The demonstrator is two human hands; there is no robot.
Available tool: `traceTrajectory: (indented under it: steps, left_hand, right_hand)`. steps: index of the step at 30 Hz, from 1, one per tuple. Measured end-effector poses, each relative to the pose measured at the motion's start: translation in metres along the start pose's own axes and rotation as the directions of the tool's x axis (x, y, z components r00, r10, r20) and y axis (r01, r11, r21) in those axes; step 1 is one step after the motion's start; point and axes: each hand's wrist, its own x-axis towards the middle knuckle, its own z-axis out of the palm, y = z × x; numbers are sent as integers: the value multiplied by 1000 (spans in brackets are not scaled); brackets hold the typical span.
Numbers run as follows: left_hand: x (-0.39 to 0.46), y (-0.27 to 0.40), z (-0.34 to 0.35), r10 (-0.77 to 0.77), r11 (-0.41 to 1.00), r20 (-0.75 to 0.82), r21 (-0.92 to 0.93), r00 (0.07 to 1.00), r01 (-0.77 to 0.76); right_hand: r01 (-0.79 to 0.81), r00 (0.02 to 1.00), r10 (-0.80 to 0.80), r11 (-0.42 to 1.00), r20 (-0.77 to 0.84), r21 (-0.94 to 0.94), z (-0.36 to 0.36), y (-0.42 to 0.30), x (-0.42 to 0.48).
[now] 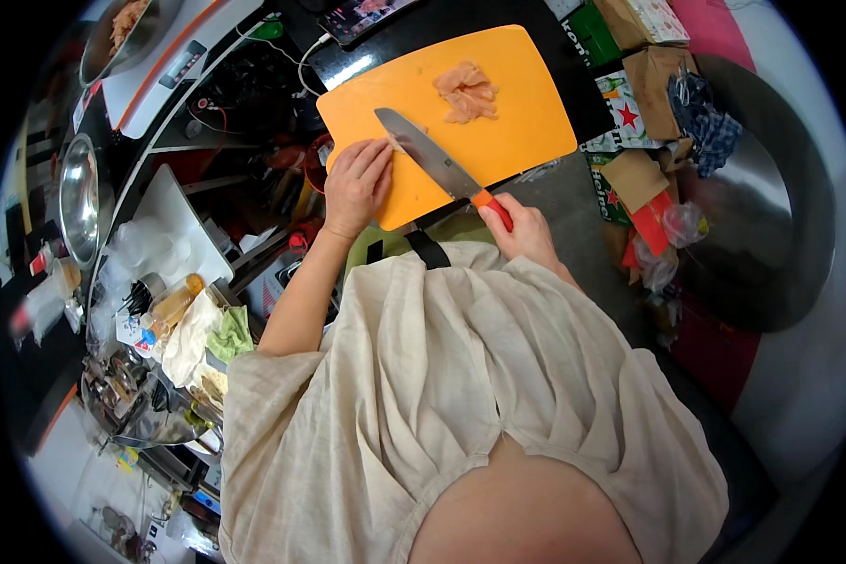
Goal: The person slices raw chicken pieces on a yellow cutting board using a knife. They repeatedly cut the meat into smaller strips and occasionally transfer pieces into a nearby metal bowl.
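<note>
A kitchen knife (430, 156) with an orange-red handle is gripped in my right hand (525, 229), its blade lying diagonally over the orange cutting board (522, 144). My left hand (359, 185) rests at the board's left edge with its fingers bent close together, pressing on a small pale piece of meat (397, 144) beside the blade. Most of that piece is hidden by the fingers and the blade. Farther up on the board lies a small pile of thin raw meat slices (467, 92), apart from the knife.
Beyond the board a phone (366, 15) with a white cable sits on the black table. Cardboard boxes (652, 92) and a large dark round tabletop (754, 197) stand at the right. Metal bowls (80, 201), cloths (231, 335) and a bottle (177, 299) crowd the left side.
</note>
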Motion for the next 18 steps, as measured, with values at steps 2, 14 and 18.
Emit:
traceTrajectory:
  steps: [2, 14, 18]
  left_hand:
    - [1, -1, -1, 7, 1000, -3, -2, 1000, -7]
    - [2, 0, -1, 8, 1000, 2, 4, 1000, -8]
    - [2, 0, -1, 14, 1000, 1, 7, 1000, -14]
  right_hand:
    - [-1, 1000, 1, 1000, 21, 12, -4, 4, -6]
    - [26, 1000, -26, 1000, -4, -10, -8, 4, -11]
    - [-14, 1000, 14, 1000, -3, 4, -16, 0, -16]
